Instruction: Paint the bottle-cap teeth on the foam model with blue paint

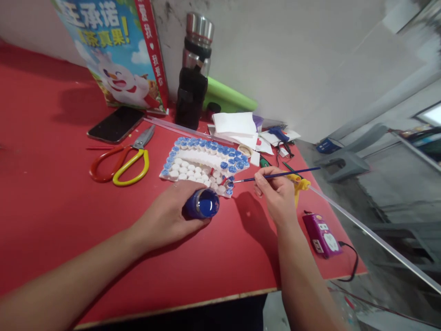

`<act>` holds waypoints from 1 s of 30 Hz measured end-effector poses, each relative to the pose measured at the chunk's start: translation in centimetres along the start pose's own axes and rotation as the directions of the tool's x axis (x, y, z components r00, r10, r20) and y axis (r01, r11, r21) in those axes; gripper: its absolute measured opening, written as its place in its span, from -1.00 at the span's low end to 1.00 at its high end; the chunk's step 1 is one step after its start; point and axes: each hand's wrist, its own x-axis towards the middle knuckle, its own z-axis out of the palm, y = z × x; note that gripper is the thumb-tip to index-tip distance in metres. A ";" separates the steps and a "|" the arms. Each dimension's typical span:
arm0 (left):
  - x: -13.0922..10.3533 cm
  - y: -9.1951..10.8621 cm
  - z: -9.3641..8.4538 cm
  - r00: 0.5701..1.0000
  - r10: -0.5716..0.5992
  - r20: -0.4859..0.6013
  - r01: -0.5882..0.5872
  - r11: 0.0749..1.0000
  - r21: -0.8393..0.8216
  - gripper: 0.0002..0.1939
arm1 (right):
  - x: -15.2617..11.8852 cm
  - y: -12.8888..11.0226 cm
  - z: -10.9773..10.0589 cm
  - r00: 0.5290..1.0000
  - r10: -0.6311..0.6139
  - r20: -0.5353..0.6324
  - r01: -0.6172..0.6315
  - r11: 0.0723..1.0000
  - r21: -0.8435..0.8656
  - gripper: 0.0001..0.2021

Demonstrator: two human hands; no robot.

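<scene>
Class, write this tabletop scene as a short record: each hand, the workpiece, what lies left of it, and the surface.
Left hand: holds small, round, open jar of blue liquid
Right hand: holds thin dark-blue brush
Workpiece: white piece with round knobs, some blue
Left of workpiece: metal scissors with red and yellow handles
Surface: red tabletop

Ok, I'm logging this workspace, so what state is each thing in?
White piece with round knobs: partly painted blue
Small blue paint jar: open, in the left hand
Thin dark-blue paintbrush: in the right hand, tip at the piece
Red-and-yellow-handled metal scissors: lying flat, handles apart
Black smartphone: lying flat, screen dark
Silver metal flask: upright, capped
Purple plastic socket box: black cord attached
</scene>
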 end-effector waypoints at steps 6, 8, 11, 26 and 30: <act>0.1 -0.3 0.1 1.000 0.018 0.011 -0.018 1.000 -0.022 -0.53 | -0.1 0.1 0.4 0.999 -0.040 -0.013 0.039 0.999 -0.023 -0.69; 0.1 -0.4 0.1 1.000 0.018 0.012 -0.017 0.999 -0.028 -0.52 | -0.4 0.2 0.6 0.999 -0.047 -0.016 0.046 0.996 -0.076 -0.69; 0.2 -0.5 0.0 1.000 0.015 0.017 -0.015 1.000 -0.024 -0.51 | -0.8 0.5 0.9 0.998 -0.059 -0.005 0.057 0.985 -0.162 -0.72; 0.3 -0.3 -0.1 1.000 -0.007 0.029 0.008 1.000 -0.029 -0.50 | -1.1 0.5 1.4 0.973 -0.228 0.034 0.226 0.910 -0.347 -0.78; 0.3 -0.3 -0.1 1.000 -0.006 0.026 0.007 1.000 -0.030 -0.50 | -1.1 0.2 1.5 0.959 -0.278 0.051 0.276 0.882 -0.383 -0.81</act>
